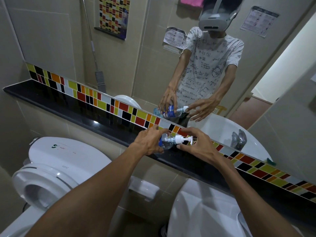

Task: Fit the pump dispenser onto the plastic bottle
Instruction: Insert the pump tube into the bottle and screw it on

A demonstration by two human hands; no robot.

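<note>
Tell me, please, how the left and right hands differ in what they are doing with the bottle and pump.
The left hand wraps over the plastic bottle, gripping its body as it lies sideways above the black ledge. The right hand is spread open, its fingers around the pump dispenser at the nozzle end and not visibly clamping it. The left hides most of the bottle; the right leaves the pump in view. Both meet over the same ledge.
</note>
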